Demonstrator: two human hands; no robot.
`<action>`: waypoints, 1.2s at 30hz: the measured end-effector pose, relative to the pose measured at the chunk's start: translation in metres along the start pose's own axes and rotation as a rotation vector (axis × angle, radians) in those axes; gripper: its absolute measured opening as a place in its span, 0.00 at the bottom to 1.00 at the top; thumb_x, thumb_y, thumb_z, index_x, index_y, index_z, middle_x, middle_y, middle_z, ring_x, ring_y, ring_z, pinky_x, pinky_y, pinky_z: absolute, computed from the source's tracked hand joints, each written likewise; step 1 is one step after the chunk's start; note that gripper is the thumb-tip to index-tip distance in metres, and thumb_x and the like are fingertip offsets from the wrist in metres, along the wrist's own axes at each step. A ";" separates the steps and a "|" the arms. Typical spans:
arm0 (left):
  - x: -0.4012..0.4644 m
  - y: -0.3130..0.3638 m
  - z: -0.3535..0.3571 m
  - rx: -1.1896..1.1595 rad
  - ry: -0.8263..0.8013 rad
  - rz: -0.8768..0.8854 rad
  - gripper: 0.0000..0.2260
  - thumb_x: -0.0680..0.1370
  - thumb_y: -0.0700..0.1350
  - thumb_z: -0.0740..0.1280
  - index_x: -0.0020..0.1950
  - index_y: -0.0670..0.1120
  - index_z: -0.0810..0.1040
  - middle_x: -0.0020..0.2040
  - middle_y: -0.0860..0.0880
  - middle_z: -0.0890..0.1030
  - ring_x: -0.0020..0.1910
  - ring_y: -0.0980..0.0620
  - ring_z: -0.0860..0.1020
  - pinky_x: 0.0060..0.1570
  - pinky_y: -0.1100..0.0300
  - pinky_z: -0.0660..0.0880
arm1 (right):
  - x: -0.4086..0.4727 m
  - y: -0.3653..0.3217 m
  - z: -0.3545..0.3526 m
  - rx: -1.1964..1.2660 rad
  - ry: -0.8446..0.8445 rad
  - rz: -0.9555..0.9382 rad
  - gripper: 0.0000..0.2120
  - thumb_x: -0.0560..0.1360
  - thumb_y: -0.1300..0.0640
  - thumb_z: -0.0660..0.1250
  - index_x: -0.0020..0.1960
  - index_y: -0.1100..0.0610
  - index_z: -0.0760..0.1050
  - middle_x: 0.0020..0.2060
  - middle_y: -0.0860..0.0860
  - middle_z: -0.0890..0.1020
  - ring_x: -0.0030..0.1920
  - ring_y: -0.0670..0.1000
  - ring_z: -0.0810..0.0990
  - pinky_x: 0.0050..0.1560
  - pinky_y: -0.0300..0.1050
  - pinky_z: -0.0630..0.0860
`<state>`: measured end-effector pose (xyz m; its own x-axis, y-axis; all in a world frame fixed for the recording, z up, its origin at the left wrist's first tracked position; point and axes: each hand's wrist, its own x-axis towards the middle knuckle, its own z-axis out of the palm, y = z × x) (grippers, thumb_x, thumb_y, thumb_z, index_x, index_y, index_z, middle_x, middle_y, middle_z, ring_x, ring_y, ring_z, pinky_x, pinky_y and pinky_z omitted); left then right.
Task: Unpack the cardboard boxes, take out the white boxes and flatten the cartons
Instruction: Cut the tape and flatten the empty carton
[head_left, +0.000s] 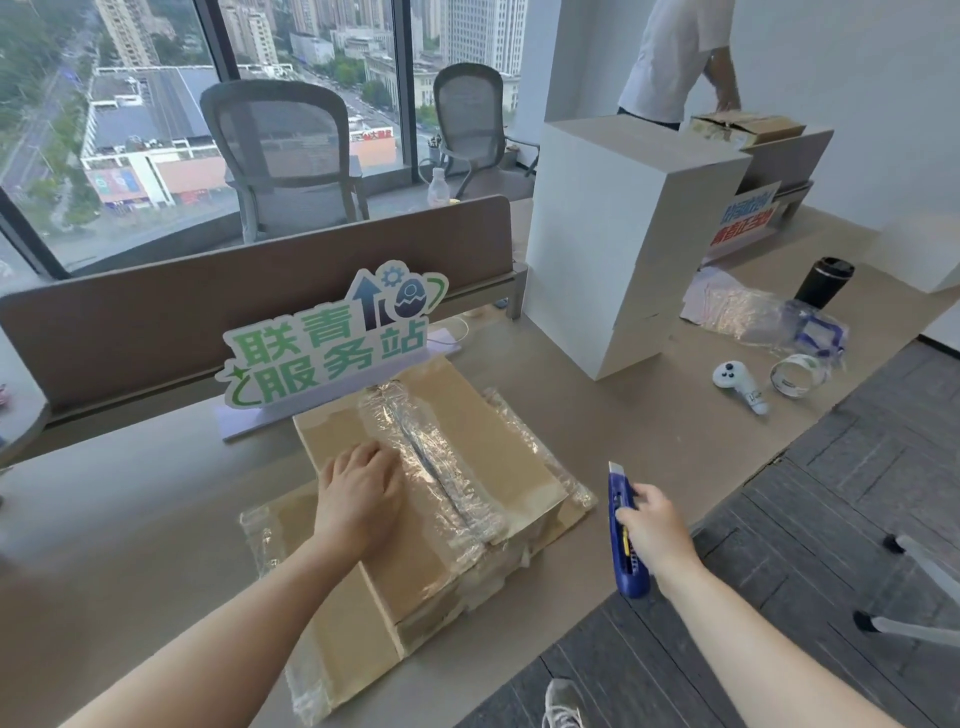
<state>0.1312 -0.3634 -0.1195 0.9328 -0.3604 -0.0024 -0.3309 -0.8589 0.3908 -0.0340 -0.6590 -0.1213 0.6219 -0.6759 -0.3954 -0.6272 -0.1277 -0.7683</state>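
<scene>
From the head view, a beige worktop (649, 415) runs along a brown partition (156, 332), with tall windows and two mesh chairs (280, 150) beyond it and grey carpet tiles on the near right. A second person in a white shirt (675, 57) stands at the far right over another carton (748, 127).

The carton (467, 415) lies near the middle of the worktop, its flaps taped shut under wide, wrinkled clear tape (436, 457) that runs along the top seam and over the edges. The left hand (358, 493) rests flat on the carton's top just left of the seam, its fingers (371, 452) relaxed and lightly bent, holding nothing. The right hand (657, 525) hovers off the carton's right side over the worktop edge, fingers curled round a blue knife (626, 535) with its tip pointing up and away.

A stack of smooth white boxes (618, 244) stands on the far right of the worktop. Just behind the carton is a green-lettered sign (322, 348). Farther right lie a white controller (740, 384), a tape roll (792, 376), crumpled clear plastic (763, 312) and a black cup (823, 283).
</scene>
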 end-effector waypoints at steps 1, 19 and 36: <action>0.010 -0.001 0.000 0.023 -0.003 -0.018 0.16 0.83 0.52 0.55 0.69 0.54 0.73 0.73 0.50 0.68 0.74 0.46 0.61 0.74 0.49 0.51 | 0.020 -0.002 -0.001 -0.066 -0.002 -0.008 0.10 0.77 0.62 0.62 0.58 0.56 0.74 0.45 0.54 0.82 0.45 0.59 0.81 0.48 0.57 0.78; 0.116 0.003 0.011 0.141 0.071 -0.535 0.26 0.82 0.57 0.56 0.78 0.50 0.61 0.77 0.47 0.63 0.78 0.46 0.55 0.75 0.46 0.48 | 0.281 -0.032 0.008 -0.560 -0.275 -0.168 0.05 0.77 0.61 0.60 0.46 0.55 0.75 0.39 0.53 0.80 0.38 0.54 0.77 0.35 0.44 0.69; 0.118 -0.005 0.004 0.079 0.071 -0.511 0.23 0.79 0.56 0.61 0.72 0.50 0.70 0.69 0.46 0.72 0.70 0.44 0.66 0.72 0.50 0.55 | 0.165 -0.155 0.117 -0.240 -0.306 -0.983 0.11 0.77 0.64 0.63 0.57 0.59 0.80 0.51 0.52 0.81 0.51 0.52 0.77 0.49 0.44 0.73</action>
<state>0.2424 -0.4031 -0.1252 0.9846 0.1351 -0.1109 0.1617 -0.9446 0.2856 0.2210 -0.6663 -0.1262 0.9775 0.0103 0.2108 0.1609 -0.6823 -0.7132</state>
